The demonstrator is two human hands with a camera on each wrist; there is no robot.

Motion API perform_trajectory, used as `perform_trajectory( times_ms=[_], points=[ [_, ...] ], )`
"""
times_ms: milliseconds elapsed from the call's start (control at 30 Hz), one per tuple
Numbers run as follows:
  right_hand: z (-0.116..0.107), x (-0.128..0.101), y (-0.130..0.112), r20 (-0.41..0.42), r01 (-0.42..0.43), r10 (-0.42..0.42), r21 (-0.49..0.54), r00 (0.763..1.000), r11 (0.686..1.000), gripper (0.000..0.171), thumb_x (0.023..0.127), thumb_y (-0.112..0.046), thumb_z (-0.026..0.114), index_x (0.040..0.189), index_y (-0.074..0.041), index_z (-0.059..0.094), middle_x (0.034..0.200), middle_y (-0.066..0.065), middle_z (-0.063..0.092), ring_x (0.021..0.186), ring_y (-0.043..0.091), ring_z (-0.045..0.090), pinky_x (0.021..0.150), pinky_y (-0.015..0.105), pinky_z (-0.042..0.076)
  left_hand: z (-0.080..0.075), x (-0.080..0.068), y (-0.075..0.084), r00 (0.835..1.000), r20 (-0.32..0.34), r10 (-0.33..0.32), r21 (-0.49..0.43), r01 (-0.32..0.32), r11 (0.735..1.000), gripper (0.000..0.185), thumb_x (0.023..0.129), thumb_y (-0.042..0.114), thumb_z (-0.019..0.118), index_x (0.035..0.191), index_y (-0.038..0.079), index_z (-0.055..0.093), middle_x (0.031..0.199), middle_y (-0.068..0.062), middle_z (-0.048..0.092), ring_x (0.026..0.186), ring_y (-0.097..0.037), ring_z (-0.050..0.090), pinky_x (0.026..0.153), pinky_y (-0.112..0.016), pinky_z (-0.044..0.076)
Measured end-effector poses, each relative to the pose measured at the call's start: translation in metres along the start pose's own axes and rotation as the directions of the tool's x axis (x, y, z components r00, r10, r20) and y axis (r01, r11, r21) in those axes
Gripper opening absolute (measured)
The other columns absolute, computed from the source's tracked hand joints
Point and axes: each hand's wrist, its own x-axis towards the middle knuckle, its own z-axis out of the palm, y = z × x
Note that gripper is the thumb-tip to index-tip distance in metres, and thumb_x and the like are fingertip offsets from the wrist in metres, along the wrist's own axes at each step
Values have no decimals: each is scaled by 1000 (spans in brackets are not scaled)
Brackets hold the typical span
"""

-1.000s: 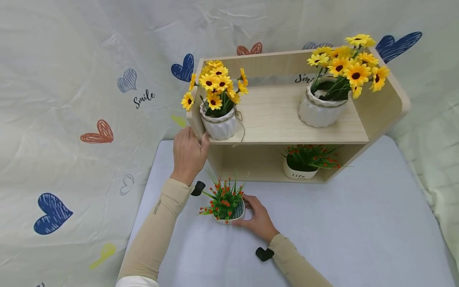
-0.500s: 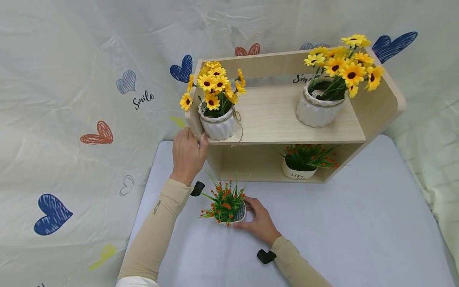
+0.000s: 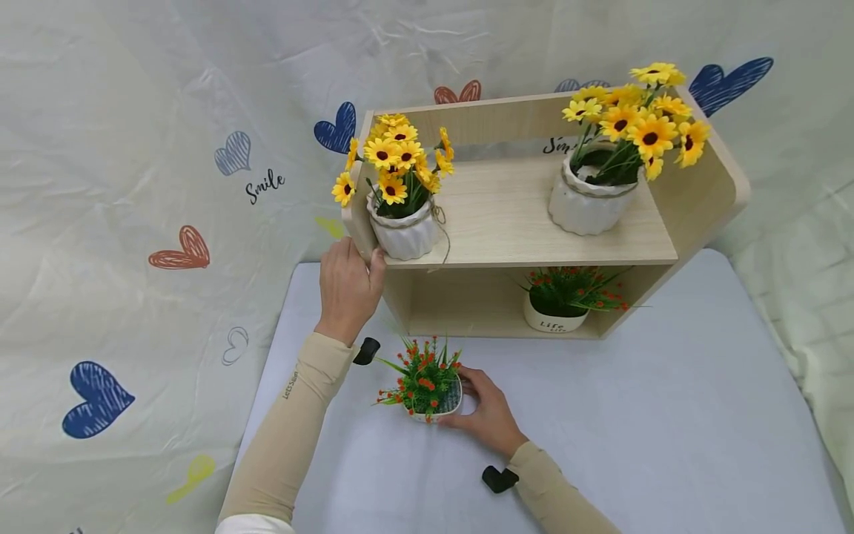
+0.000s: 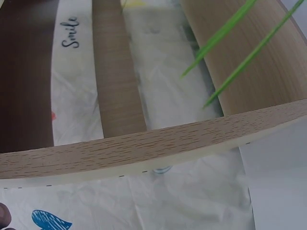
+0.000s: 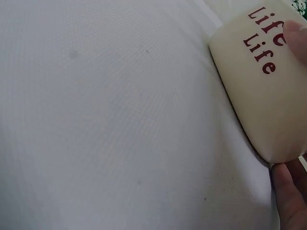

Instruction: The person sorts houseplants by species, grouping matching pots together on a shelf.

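Note:
My right hand holds a small white oval pot of green grass and red flowers, thumb at the near side and fingers at the right end. In the right wrist view the pot shows red "Life" lettering and sits at the pale cloth, with a thumb over the letters and fingers round its base. My left hand grips the front edge of the left side panel of a light wooden shelf. The left wrist view has the panel edge across it, plus grass blades.
Two white ceramic pots of yellow sunflowers, one left and one right, stand on the upper board. Below right, inside the shelf, is a matching red-flowered pot. A white tablecloth spreads in front; a patterned curtain hangs behind.
My right hand and the red-flowered pot have shifted slightly right and toward me. The left hand keeps its place on the panel, and the whole view has drifted a little.

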Motion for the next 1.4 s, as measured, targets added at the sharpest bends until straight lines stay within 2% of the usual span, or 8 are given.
perform_trajectory(
  times_ms=[267, 433, 567, 700, 933, 1133, 1400],
  points=[
    [-7, 4, 3, -33, -15, 16, 30, 999, 999, 95, 63, -25, 99, 145, -12, 51, 144, 7, 58, 127, 26, 65, 106, 26, 53, 0, 0, 0, 1000, 6, -2, 0, 2, 1000, 39, 105, 31, 40, 87, 2, 57, 76, -15, 52, 68, -35, 48, 64, -47, 39],
    [-14, 10, 4, -39, 4, -3, 49, 999, 999, 95, 65, -27, 98, 146, -13, 50, 145, 8, 57, 129, 29, 64, 107, 24, 52, 0, 0, 0, 1000, 6, -3, -6, 3, 1000, 39, 105, 31, 40, 85, 2, 57, 76, -15, 51, 69, -35, 48, 65, -47, 39],
    [-18, 16, 5, -45, 5, -3, 50, 999, 999, 95, 66, -29, 98, 147, -15, 49, 147, 8, 56, 132, 29, 62, 110, 29, 51, 0, -1, -1, 1000, -3, -3, -3, 3, 1000, 39, 104, 31, 41, 80, 3, 54, 75, -14, 49, 68, -35, 47, 64, -46, 38],
    [-24, 24, 5, -60, 9, -5, 64, 998, 998, 96, 67, -29, 97, 148, -16, 48, 148, 7, 54, 135, 30, 60, 112, 36, 49, 0, -1, -1, 1000, -10, 5, -1, -5, 1000, 38, 104, 30, 41, 81, 3, 54, 74, -14, 49, 68, -35, 46, 64, -46, 37],
    [-38, 41, 1, -94, 2, 6, 88, 996, 996, 92, 69, -22, 96, 147, -18, 48, 150, 7, 53, 137, 32, 58, 114, 36, 47, 0, 1, -1, 1000, -19, 9, -12, -9, 1000, 36, 103, 30, 44, 85, 2, 57, 75, -13, 50, 69, -35, 48, 65, -45, 38],
    [-50, 52, -1, -115, -5, 14, 72, 993, 997, 92, 71, -16, 95, 150, -15, 46, 152, 10, 50, 138, 34, 56, 114, 41, 46, 0, 1, 0, 1000, -10, 11, -12, -11, 1000, 38, 104, 31, 41, 85, 1, 56, 75, -14, 50, 68, -34, 48, 65, -45, 39],
    [-60, 66, 1, -118, -3, 7, 35, 993, 999, 90, 72, -18, 94, 149, -15, 47, 150, 9, 52, 136, 32, 56, 114, 42, 48, 1, 0, -1, 1000, 7, 0, -9, 0, 1000, 41, 105, 34, 39, 92, 0, 58, 75, -13, 51, 69, -32, 48, 67, -45, 39]
  ],
)
